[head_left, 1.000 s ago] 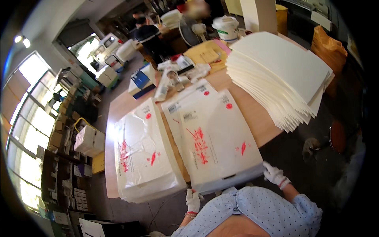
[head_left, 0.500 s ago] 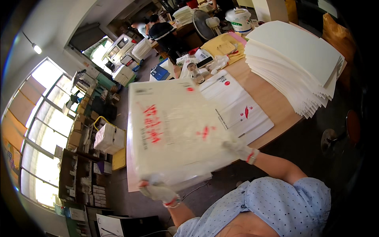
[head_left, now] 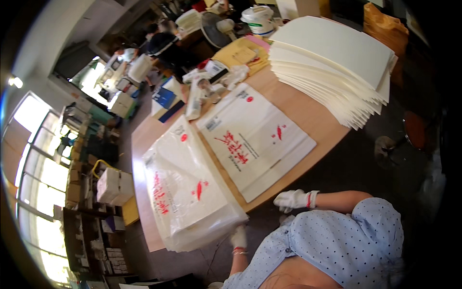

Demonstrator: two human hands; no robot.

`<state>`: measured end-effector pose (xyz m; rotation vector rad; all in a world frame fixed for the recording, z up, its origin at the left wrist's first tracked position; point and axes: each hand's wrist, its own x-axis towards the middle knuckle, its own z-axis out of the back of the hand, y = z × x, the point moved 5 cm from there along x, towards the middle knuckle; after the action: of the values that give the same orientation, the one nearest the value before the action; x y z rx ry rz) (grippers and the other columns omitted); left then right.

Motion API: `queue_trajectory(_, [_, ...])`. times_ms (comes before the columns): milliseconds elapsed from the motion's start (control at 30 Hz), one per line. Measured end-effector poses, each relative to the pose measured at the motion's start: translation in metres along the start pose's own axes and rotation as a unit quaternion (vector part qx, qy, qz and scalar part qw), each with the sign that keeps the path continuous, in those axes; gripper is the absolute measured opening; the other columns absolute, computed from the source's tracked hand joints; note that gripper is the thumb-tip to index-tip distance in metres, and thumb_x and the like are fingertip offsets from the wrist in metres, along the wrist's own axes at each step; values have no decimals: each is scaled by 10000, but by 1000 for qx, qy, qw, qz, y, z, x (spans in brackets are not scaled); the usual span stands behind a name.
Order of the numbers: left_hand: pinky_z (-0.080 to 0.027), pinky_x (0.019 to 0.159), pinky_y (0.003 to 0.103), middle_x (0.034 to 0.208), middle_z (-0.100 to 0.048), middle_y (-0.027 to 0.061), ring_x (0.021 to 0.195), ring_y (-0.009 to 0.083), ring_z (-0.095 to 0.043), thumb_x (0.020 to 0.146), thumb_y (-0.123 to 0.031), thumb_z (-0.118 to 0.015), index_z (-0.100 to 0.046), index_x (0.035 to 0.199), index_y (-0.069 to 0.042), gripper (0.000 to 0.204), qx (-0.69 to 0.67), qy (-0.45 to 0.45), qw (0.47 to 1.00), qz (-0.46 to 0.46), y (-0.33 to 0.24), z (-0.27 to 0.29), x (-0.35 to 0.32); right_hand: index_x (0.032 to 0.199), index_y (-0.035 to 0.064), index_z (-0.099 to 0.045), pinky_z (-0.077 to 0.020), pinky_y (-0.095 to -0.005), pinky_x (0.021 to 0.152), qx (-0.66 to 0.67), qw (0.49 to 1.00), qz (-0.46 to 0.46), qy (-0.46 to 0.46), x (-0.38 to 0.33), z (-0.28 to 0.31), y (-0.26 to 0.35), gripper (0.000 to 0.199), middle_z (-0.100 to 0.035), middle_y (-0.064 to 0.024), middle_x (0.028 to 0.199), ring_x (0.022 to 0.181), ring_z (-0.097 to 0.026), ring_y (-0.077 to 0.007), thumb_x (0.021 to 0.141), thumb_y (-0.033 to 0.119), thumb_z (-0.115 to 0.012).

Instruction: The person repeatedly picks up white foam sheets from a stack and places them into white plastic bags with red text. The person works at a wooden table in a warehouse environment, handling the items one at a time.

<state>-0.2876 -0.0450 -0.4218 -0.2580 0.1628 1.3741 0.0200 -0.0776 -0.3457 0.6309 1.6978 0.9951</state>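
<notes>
A stack of clear-and-white printed plastic bags (head_left: 180, 192) with red lettering lies on the left part of the table, its loose ends hanging past the near edge. My left hand (head_left: 239, 237), in a white glove with a red-trimmed cuff, is just beside those ends; it is blurred and its fingertips cannot be made out. To the right, a flat pile of white printed bags (head_left: 269, 139) lies lengthwise. My right hand (head_left: 292, 199), gloved the same way, is in front of the table edge with nothing in it, fingers extended and slightly bent.
A fanned stack of white sheets (head_left: 332, 62) occupies the table's far right. Farther back are a blue box (head_left: 165, 98), yellow packaging (head_left: 243, 53), a white bucket (head_left: 258, 20) and a fan (head_left: 215, 30). A stool (head_left: 415, 131) stands at right; people work behind.
The stack of plastic bags, held up in both hands before, now rests on the table's left side. Both hands have come off its face and drawn back toward me.
</notes>
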Motion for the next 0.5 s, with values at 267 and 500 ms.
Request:
queue_trajectory(267, [-448, 786, 398, 858, -602, 125, 887, 319, -568, 764, -241, -616, -628, 884, -86, 196, -170, -244, 934, -198, -261, 102, 128, 1054, 45, -563, -519, -254, 601, 42, 951, -8, -307, -113, 114, -50, 273, -620, -62, 813, 645, -604, -112, 912, 273, -516])
queue_trajectory(500, [-446, 688, 314, 713, -635, 85, 711, 173, -583, 849, -381, -543, -686, 868, -105, 311, -285, 94, 948, -106, -246, 86, 188, 1062, 49, -568, -528, -259, 614, 68, 959, -25, -274, -93, 114, -66, 269, -634, -66, 845, 683, -626, -124, 908, 265, -523])
